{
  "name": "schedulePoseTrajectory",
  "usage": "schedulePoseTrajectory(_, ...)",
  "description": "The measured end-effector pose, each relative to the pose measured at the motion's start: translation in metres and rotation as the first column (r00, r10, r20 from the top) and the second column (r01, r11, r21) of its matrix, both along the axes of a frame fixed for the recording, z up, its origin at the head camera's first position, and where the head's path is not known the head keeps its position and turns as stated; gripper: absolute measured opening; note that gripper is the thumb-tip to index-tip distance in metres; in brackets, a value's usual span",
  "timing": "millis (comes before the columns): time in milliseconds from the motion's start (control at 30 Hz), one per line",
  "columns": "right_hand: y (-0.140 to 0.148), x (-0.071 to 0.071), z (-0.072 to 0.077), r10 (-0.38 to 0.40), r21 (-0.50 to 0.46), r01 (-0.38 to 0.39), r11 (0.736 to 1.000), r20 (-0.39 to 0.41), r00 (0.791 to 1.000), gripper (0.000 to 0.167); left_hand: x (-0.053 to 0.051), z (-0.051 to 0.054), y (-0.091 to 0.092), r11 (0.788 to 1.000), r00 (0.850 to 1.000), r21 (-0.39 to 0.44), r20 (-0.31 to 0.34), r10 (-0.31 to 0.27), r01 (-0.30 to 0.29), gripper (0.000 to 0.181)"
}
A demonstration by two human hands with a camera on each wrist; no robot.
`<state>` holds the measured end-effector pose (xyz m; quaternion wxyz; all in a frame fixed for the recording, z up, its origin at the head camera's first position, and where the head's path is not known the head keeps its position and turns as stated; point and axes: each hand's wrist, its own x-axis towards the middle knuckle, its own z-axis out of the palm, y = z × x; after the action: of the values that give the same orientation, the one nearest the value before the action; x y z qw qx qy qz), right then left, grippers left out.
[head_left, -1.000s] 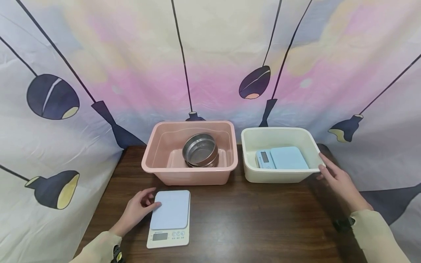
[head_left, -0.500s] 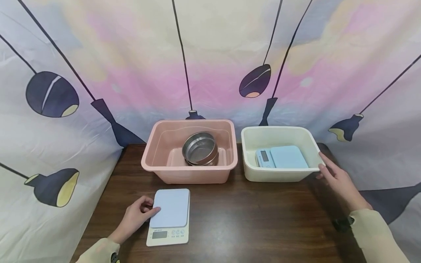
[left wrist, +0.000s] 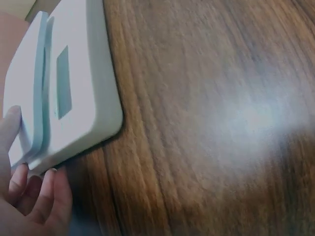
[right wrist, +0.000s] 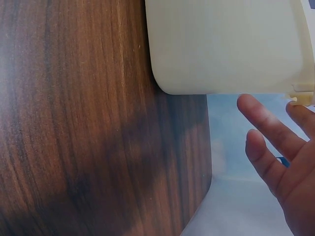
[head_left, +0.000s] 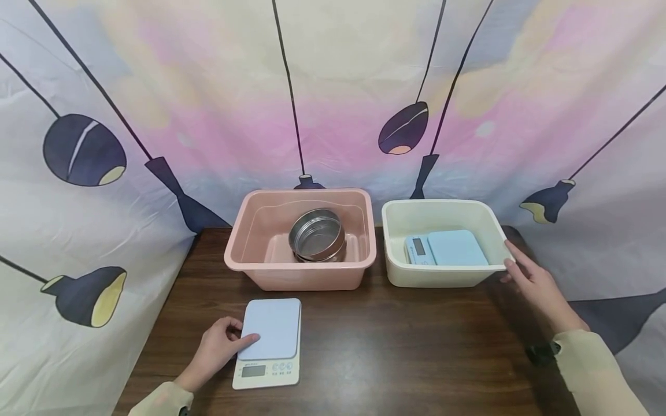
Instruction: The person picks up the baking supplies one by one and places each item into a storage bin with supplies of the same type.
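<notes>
A white kitchen scale (head_left: 270, 329) lies on the table, its display toward the near side. My left hand (head_left: 215, 349) grips its left edge. The thumb presses the weighing plate, and the other fingers curl against the side, as the left wrist view (left wrist: 37, 206) of that hand shows. My right hand (head_left: 541, 292) holds the right rim of a cream plastic basin (head_left: 434, 277). Thumb and index finger lie on the rim; in the right wrist view, other fingers (right wrist: 270, 125) stretch out beneath it. A light-blue kitchen scale (head_left: 458, 248) lies inside this basin.
A pink plastic basin (head_left: 307, 280) stands left of the cream one, holding stacked round metal pans or sieves (head_left: 316, 236). Both basins sit at the back of the dark wooden table (head_left: 395, 346). A patterned curtain (head_left: 333, 115) hangs behind.
My left hand has slid a little down the scale's left edge, toward the near side, and its thumb has come farther onto the plate. The right hand and basins have stayed put.
</notes>
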<state>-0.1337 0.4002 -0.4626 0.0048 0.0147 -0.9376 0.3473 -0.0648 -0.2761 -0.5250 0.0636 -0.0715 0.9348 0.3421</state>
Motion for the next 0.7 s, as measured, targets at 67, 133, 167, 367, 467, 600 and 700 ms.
schedulePoseTrajectory(67, -0.0003, 0.0003, 0.0005, 0.000, 0.001, 0.000, 1.000, 0.004, 1.000, 0.062, -0.0005, -0.0003, 0.0003, 1.000, 1.000, -0.011, 0.004, 0.001, -0.001, 0.045)
schedulePoseTrajectory(133, -0.0005, 0.0007, 0.0011, 0.000, 0.003, -0.001, 1.000, 0.007, 1.000, 0.062, -0.0010, -0.0003, 0.0006, 1.000, 1.000, -0.013, 0.016, 0.003, -0.003, 0.044)
schedulePoseTrajectory(167, -0.0006, 0.0009, 0.0015, 0.000, 0.006, 0.000, 1.000, 0.006, 1.000, 0.062, -0.0013, -0.0003, 0.0008, 1.000, 1.000, -0.011, 0.026, 0.008, -0.007, 0.044)
schedulePoseTrajectory(367, -0.0010, 0.0015, 0.0030, -0.001, 0.013, 0.001, 1.000, -0.005, 1.000, 0.062, -0.0039, 0.0009, 0.0022, 0.999, 0.996, 0.029, 0.080, 0.025, -0.027, 0.045)
schedulePoseTrajectory(467, -0.0017, 0.0016, 0.0028, 0.001, 0.013, 0.000, 1.000, -0.005, 1.000, 0.062, -0.0046, 0.0018, 0.0026, 0.999, 0.995, 0.035, 0.092, 0.028, -0.031, 0.044)
schedulePoseTrajectory(600, -0.0028, 0.0015, 0.0023, 0.004, 0.013, -0.004, 1.000, -0.006, 1.000, 0.062, -0.0056, 0.0045, 0.0035, 0.998, 0.995, 0.047, 0.092, 0.027, -0.031, 0.042)
schedulePoseTrajectory(700, -0.0031, 0.0015, 0.0019, 0.005, 0.011, -0.005, 1.000, -0.008, 1.000, 0.062, -0.0067, 0.0088, 0.0059, 0.995, 0.995, 0.092, 0.094, 0.025, -0.034, 0.042)
